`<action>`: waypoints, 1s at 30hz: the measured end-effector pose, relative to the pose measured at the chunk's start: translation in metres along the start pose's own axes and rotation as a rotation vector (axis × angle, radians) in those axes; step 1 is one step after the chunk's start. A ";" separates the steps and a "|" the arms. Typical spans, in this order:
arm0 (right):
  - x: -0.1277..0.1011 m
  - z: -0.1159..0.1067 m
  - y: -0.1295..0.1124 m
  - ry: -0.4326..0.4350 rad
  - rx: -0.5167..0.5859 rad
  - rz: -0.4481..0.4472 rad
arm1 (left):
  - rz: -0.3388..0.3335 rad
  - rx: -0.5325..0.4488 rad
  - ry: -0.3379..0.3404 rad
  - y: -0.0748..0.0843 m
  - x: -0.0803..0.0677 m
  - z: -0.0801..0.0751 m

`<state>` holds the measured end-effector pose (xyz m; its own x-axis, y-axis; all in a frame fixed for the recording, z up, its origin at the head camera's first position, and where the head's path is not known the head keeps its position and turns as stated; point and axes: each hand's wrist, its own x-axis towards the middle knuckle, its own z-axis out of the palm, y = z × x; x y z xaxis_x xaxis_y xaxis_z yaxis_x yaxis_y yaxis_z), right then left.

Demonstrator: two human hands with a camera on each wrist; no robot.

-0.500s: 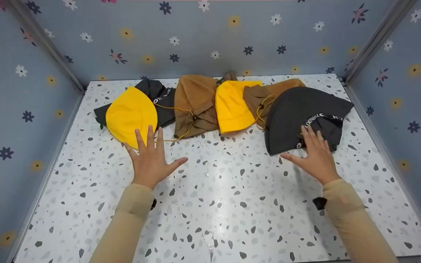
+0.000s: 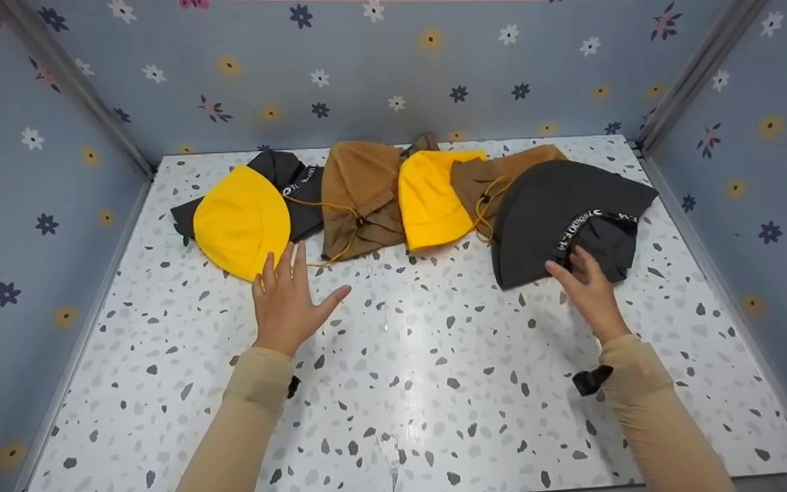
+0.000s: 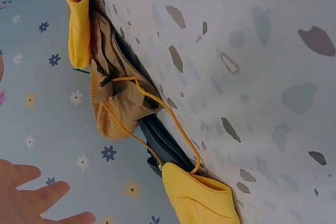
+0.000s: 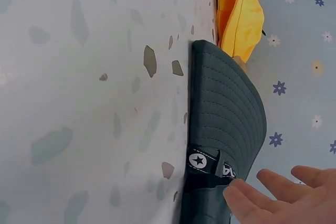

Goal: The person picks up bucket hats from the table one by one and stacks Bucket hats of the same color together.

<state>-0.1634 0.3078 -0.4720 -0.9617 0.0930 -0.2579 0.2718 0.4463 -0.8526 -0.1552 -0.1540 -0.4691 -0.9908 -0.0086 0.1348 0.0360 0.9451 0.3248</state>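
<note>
My right hand (image 2: 593,294) hovers over the front of a dark grey bucket hat (image 2: 537,219) with a white-lettered band, its fingers loosely bent. In the right wrist view the fingertips overlap the edge of this hat (image 4: 226,98) near its star badge, with nothing gripped. The left hand (image 2: 287,307) is spread, thumb out, at the near edge of a yellow bucket hat (image 2: 236,219). Behind that lies another dark hat (image 2: 308,215). A brown hat (image 2: 366,178) with a yellow drawcord sits to its right.
Mid-row is a second yellow hat (image 2: 431,198), overlapped by another brown corded hat (image 2: 468,179). The hats lie along the back of a white speckled table (image 2: 407,383). Flower-patterned panels (image 2: 393,68) enclose the back and both sides.
My right hand's fingers have bent and its thumb has come closer to them over the dark hat. The left hand's fingers have drawn closer together. The hats stay in place.
</note>
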 end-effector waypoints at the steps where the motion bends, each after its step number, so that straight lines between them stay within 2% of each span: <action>1: 0.001 0.001 0.001 -0.004 0.048 0.020 | 0.000 -0.005 0.001 0.000 0.000 0.001; 7: 0.005 0.005 0.008 -0.028 0.409 0.136 | 0.002 -0.061 0.000 0.002 0.000 0.007; 14: 0.008 0.006 0.008 -0.022 0.802 0.348 | 0.009 -0.124 0.017 0.006 -0.001 0.011; 18: 0.012 0.004 0.010 0.005 1.099 0.443 | 0.016 -0.148 0.042 0.008 0.000 0.015; 23: 0.020 0.001 0.012 0.026 1.464 0.514 | 0.020 -0.162 0.061 0.009 0.001 0.019; 26: 0.026 -0.001 0.014 0.046 1.611 0.554 | 0.018 -0.172 0.059 0.011 0.001 0.022; 30: 0.032 -0.003 0.014 0.076 1.717 0.585 | 0.008 -0.184 0.032 0.015 0.002 0.025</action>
<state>-0.1904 0.3196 -0.4915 -0.7252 -0.0588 -0.6860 0.2215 -0.9633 -0.1516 -0.1597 -0.1312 -0.4874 -0.9859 -0.0144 0.1668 0.0700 0.8694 0.4890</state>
